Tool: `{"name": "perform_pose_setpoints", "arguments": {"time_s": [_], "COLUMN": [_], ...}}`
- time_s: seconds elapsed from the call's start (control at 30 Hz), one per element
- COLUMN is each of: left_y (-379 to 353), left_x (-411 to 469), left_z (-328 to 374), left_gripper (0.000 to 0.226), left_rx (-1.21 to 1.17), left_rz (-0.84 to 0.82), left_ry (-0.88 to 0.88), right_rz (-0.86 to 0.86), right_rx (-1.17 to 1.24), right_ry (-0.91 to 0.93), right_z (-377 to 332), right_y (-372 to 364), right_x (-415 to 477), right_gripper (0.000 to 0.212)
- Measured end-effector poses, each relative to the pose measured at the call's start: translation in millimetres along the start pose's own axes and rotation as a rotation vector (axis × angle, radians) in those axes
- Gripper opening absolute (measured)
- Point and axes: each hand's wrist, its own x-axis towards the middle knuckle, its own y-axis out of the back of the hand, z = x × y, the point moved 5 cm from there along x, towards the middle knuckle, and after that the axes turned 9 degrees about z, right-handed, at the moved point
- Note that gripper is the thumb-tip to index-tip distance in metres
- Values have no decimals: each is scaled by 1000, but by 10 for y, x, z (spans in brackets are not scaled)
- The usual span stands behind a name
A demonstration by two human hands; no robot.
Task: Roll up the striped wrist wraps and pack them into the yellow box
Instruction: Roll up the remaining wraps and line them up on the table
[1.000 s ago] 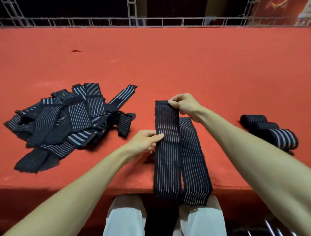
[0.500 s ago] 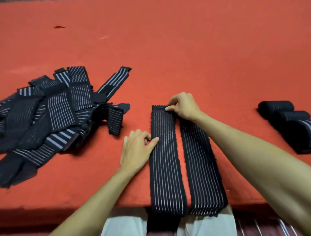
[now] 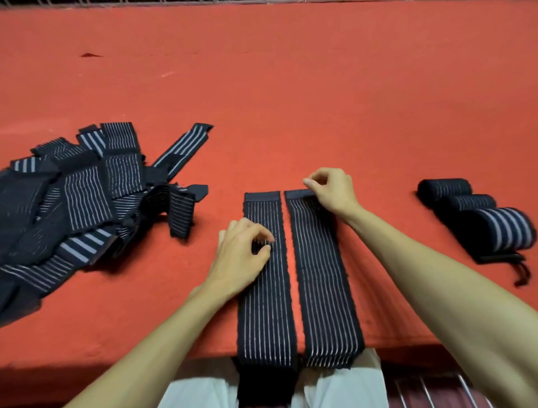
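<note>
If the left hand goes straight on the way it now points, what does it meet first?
Probably the right striped wrist wrap, lying flat beside the left striped wrist wrap that the left hand pinches.

The bench (image 3: 291,116) has a red, cloth-like top that fills nearly the whole view. Far on its left side lies a small dark mark (image 3: 87,54), and a little nearer a short pale scratch (image 3: 168,74). Along the top edge runs a thin strip of metal railing (image 3: 262,1). Below the near edge, at the lower right, several shiny metal rods (image 3: 431,390) lie slantwise.
</note>
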Motion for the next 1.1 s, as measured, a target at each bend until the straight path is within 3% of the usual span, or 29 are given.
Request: {"name": "perform_pose_setpoints", "arguments": {"time_s": [0.13, 0.2, 0.3, 0.4, 0.5, 0.57, 0.67, 0.73, 0.8, 0.87, 0.93, 1.03, 1.1], "left_y": [-341, -459, -500, -501, -498, -494, -500, -471, -449, -433, -452, -310, -170], "left_x": [67, 43, 10, 30, 27, 2, -48, -34, -12, -5, -35, -84, -142], "left_z": [262, 263, 271, 277, 283, 310, 405, 455, 471, 516, 588, 676, 689], "left_gripper": [18, 10, 17, 20, 20, 21, 40, 53, 74, 93, 97, 79, 85], "left_rx": [-112, -51, 52, 65, 85, 144, 440, 494, 361, -21, -352, -514, -552], "left_rz": [-181, -143, -50, -26, -11, 3, 69, 78, 21, -101, -229, -280, -343], "left_ry": [40, 62, 14, -12, -34, -93, -270, -263, -135, 120, 308, 321, 324], "right_rz": [-4, 22, 78, 40, -22, 23, 104, 132, 109, 41, -112, -364, -443], "right_rx": [55, 99, 85, -54, -194, -69, 123, 298, 540, 759, 953, 1049, 1100], "right_ry": [-125, -124, -94, -64, -28, -58, -78, -151, -248, -327, -369, -343, -313], "right_z": [455, 562, 577, 460, 394, 406, 428, 449, 389, 236, 11, -301, -446], "right_y": [90, 102, 67, -35, -100, -42, 117, 220, 339, 486, 604, 696, 679], "right_x": [-130, -191, -166, -119, -151, -161, -207, -270, -374, -478, -580, -696, -703], "right_gripper": [12, 10, 14, 29, 27, 16, 7, 8, 12, 16, 20, 26, 24]}}
